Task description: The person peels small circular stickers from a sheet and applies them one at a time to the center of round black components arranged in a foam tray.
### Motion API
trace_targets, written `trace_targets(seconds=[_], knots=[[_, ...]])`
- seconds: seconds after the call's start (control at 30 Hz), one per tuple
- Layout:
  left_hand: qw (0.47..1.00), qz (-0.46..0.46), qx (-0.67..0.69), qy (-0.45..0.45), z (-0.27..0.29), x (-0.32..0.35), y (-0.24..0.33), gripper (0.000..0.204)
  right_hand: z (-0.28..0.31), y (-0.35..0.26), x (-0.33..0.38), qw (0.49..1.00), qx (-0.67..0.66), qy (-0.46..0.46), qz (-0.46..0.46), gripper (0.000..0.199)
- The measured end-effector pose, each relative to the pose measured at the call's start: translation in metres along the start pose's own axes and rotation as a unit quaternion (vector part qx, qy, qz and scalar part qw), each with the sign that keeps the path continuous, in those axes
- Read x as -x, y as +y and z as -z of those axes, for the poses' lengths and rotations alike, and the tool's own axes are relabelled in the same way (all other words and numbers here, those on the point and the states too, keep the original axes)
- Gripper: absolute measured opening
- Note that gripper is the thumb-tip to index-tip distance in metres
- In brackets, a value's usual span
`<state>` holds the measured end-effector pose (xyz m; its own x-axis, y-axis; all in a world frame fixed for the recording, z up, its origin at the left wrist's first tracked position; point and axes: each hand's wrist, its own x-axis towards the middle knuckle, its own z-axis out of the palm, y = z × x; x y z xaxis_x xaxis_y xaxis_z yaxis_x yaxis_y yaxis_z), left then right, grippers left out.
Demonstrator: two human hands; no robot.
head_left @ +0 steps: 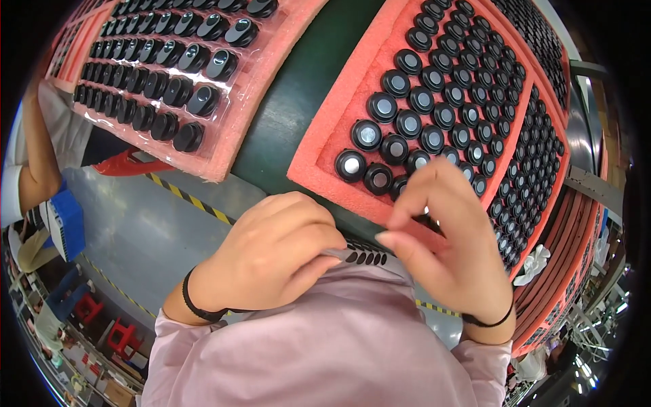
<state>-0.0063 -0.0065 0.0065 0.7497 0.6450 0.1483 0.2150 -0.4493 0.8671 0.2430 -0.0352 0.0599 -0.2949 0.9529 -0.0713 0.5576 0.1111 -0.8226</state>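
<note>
My left hand [271, 247] is closed, thumb against fingers, on a pale strip with a row of black oval pads [366, 258], close against my pink sleeved garment. Most of the strip is hidden by the hand. My right hand [451, 237] hovers over the near corner of a red foam tray [319, 152], its thumb and forefinger curved toward each other with a small gap. Nothing shows between them. In that tray stand rows of round black parts [409, 124] with silvery discs on top; the right hand hides some of them.
A second foam tray [224, 146] at the left holds black oval parts [203, 100] in a clear plastic insert. Between the trays runs a dark green surface [278, 115]. Stacked foam trays [559, 264] stand at the right. Another person's arm [37, 156] shows at the far left.
</note>
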Motion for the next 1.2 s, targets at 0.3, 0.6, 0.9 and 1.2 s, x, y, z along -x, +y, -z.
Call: trace_targets(seconds=[0.3,0.6,0.9,1.2], knots=[[0.976,-0.102,-0.195,0.001,-0.002,-0.009,-0.001,0.013,-0.014,0.029,-0.043,0.999,0.041,0.000,-0.009,0.011],[0.962,-0.101,-0.255,-0.013,-0.009,-0.006,-0.007,0.008,-0.019,0.034,-0.047,0.997,0.080,0.002,0.006,0.010],[0.966,-0.084,-0.244,-0.018,-0.008,-0.009,-0.006,0.007,-0.022,0.036,-0.047,0.996,0.093,0.011,0.015,0.011],[0.967,-0.080,-0.242,-0.012,-0.009,-0.010,-0.005,0.007,-0.024,0.034,-0.047,0.993,0.114,0.015,0.015,0.011]])
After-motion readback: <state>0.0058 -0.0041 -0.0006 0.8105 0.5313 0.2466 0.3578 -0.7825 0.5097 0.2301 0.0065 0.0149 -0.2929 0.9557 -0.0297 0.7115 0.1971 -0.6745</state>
